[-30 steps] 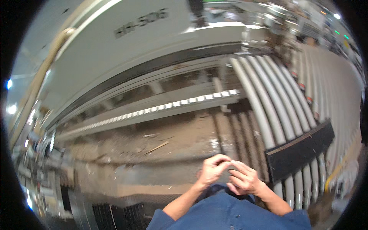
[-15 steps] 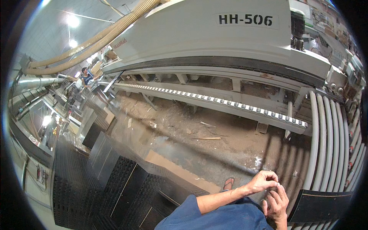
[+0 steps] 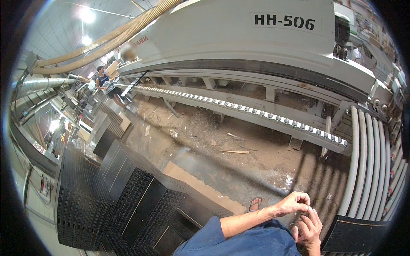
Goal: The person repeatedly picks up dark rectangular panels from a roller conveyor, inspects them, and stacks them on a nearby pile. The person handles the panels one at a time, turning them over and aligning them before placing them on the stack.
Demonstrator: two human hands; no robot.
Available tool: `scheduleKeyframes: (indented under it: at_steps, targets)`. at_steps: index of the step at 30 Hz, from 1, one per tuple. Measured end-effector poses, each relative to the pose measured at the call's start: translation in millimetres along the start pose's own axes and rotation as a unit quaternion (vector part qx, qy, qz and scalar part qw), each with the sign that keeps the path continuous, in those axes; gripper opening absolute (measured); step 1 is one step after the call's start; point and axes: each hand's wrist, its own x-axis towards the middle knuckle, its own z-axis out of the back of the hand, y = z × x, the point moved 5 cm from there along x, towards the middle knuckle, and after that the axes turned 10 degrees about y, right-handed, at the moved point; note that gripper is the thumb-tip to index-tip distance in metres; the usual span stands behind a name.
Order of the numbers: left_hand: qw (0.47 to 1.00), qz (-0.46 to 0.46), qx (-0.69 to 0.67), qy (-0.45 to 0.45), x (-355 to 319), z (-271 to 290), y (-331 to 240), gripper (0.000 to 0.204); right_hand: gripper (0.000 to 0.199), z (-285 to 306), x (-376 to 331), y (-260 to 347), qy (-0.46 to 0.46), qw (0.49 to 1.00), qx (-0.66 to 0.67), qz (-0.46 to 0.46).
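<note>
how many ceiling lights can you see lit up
2. One bright ceiling light is near the top left; a second light sits just below it, above the long tan duct. More may be hidden behind the big grey machine.

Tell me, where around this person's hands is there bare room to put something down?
Open floor lies between the roller rail and the black perforated panels, littered with wood scraps. It is crowded by the hands: left hand touches right hand, beside white rollers.
</note>
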Motion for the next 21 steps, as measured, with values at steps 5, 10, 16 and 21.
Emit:
scheduleKeyframes:
  at_steps: [5, 10, 16, 21]
  targets:
    - [1.0, -0.001, -0.004, 0.002, 0.1, -3.2, -2.5, 0.009, 0.02, 2.8, -2.7, -0.7, -0.002, 1.0, 0.005, 0.011]
    - [0.999, 0.001, 0.029, -0.018, 2.6, -3.9, -6.1, 0.008, 0.019, 2.9, -3.7, -2.4, 0.006, 1.0, -0.006, 0.007]
    - [0.997, 0.003, 0.077, -0.014, 0.4, 2.1, 1.6, 0.009, 0.018, 3.5, -3.7, -0.4, 0.002, 1.0, 0.008, 0.005]
    - [0.999, -0.007, 0.04, 0.011, -4.0, -4.4, -10.3, 0.011, 0.018, 1.5, -5.8, 1.6, -0.002, 1.0, 0.028, 0.003]
